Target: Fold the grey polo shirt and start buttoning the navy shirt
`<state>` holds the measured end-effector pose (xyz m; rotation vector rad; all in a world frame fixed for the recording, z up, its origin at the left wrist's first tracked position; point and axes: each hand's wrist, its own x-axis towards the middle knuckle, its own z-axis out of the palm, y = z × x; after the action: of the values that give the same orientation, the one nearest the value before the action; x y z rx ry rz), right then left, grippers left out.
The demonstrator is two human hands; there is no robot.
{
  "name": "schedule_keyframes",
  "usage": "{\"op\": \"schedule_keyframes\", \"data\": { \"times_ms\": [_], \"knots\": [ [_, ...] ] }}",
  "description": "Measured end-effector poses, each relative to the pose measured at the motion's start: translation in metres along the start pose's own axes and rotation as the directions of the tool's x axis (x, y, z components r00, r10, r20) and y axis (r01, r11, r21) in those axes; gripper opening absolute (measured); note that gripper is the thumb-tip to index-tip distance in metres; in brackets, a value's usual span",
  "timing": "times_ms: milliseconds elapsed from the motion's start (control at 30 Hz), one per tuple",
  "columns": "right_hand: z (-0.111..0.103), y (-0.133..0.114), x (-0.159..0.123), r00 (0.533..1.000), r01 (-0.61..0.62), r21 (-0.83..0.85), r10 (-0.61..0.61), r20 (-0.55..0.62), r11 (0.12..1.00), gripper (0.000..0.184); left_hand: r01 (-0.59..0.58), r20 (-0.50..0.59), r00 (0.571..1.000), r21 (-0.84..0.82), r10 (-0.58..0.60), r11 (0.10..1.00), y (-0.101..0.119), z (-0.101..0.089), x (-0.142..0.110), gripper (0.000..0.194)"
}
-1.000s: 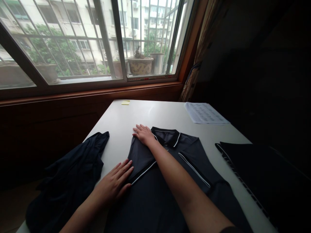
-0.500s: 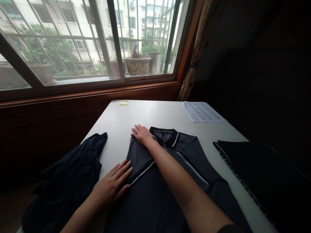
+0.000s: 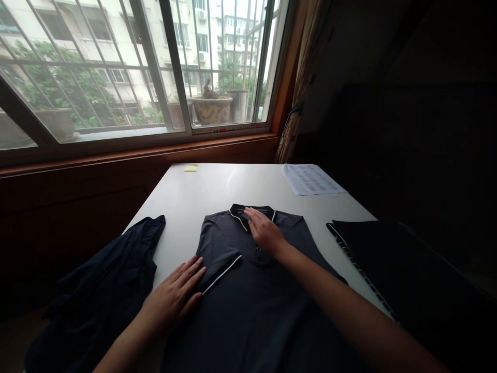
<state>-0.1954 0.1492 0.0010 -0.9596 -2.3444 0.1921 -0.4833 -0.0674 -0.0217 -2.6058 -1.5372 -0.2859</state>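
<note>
A dark polo shirt point(image 3: 240, 311) with white trim on collar and sleeve lies spread on the white table, collar toward the window. Its left-side sleeve point(image 3: 221, 259) is folded inward across the front. My left hand point(image 3: 174, 290) rests flat at the outer edge of that sleeve, fingers stretched out and holding nothing. Over the collar point(image 3: 235, 213) is my right hand point(image 3: 264, 230), fingers extended and nothing gripped; whether it touches the cloth I cannot tell. My right forearm hides much of the shirt's right side, including the other sleeve.
A crumpled dark garment point(image 3: 104, 280) hangs over the table's left edge. Dark folded cloth point(image 3: 399, 269) lies at the right. Printed sheets point(image 3: 312, 180) and a yellow sticky note point(image 3: 190, 168) are at the far end of the white table point(image 3: 217, 189), below a barred window.
My right hand has moved from the shirt's left shoulder rightward to the collar. My left hand stays by the folded sleeve. The whole view has shifted slightly.
</note>
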Motion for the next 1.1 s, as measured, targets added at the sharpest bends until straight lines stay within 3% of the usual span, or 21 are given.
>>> {"op": "schedule_keyframes", "data": {
  "times_ms": [167,333,467,667,767,900,1100],
  "knots": [
    [-0.032,0.060,-0.059,0.992,-0.120,-0.159,0.123,0.009,0.980,0.044,0.006,-0.007,1.000,0.009,-0.006,1.000,0.001,0.001,0.002,0.058],
    [-0.031,0.079,-0.087,0.981,-0.068,-0.218,0.105,0.166,0.974,0.049,-0.015,0.003,1.000,-0.021,0.015,1.000,0.013,-0.004,0.021,0.054],
    [-0.028,0.076,-0.084,0.960,-0.091,-0.267,0.156,0.234,0.959,0.053,0.002,0.028,1.000,-0.084,0.000,0.996,0.018,0.003,0.066,0.050],
    [-0.032,0.079,-0.066,0.910,-0.173,-0.326,0.277,0.309,0.929,0.064,0.214,0.089,0.974,-0.045,-0.209,0.976,0.009,0.032,0.162,0.054],
    [-0.031,0.087,-0.058,0.897,-0.198,-0.339,0.310,0.316,0.920,0.066,0.273,0.071,0.960,-0.037,-0.269,0.961,0.001,0.045,0.194,0.054],
    [-0.030,0.099,-0.048,0.884,-0.219,-0.351,0.337,0.324,0.910,0.067,0.334,0.065,0.941,-0.035,-0.332,0.942,-0.012,0.055,0.210,0.058],
    [-0.028,0.109,-0.040,0.877,-0.222,-0.361,0.347,0.333,0.906,0.073,0.360,0.080,0.931,-0.033,-0.356,0.932,-0.020,0.057,0.209,0.064]
  ]
}}
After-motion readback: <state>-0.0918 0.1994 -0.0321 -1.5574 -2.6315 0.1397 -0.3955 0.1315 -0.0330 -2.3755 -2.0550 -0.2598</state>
